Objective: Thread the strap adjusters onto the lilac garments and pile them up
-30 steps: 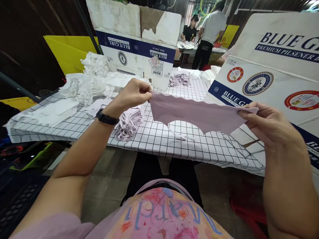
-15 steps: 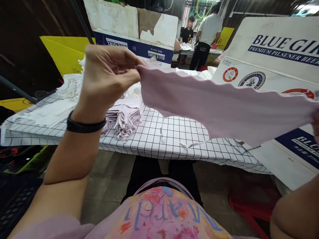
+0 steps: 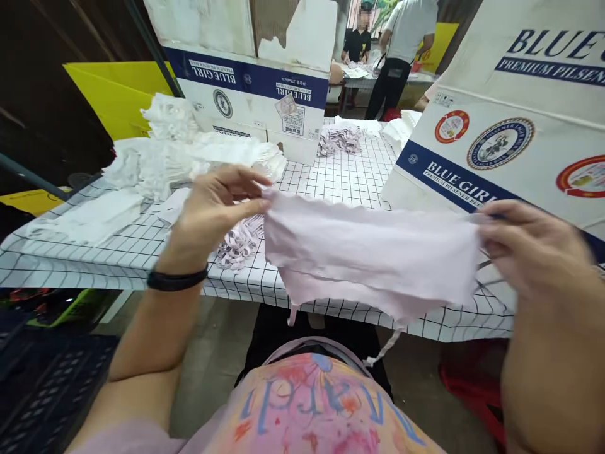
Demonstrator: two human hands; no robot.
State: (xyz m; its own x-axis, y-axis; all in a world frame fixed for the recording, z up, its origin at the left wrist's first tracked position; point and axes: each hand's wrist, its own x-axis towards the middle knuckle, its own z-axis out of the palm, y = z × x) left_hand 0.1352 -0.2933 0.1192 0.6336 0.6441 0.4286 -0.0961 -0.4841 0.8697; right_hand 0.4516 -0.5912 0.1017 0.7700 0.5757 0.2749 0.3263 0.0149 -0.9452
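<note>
A pale pink cloth piece (image 3: 368,255) with a wavy top edge hangs stretched between my two hands, above the near edge of the table. My left hand (image 3: 215,208) pinches its left corner between thumb and fingers; a black band circles that wrist. My right hand (image 3: 534,249) grips the right corner with closed fingers. Thin strips dangle from the cloth's lower edge. A stack of similar pink pieces (image 3: 241,239) lies on the table just behind my left hand.
The table has a white grid-patterned cover (image 3: 340,183). Heaps of white cloth (image 3: 174,151) sit at the left. Blue Girl cartons stand at the back (image 3: 255,88) and right (image 3: 510,139). Two people (image 3: 401,44) work at a far table. A dark crate (image 3: 42,384) lies at lower left.
The cloth has come down from a raised, wide stretch to a lower, shorter span near the table edge. My left hand dropped, and my right hand came back into view.
</note>
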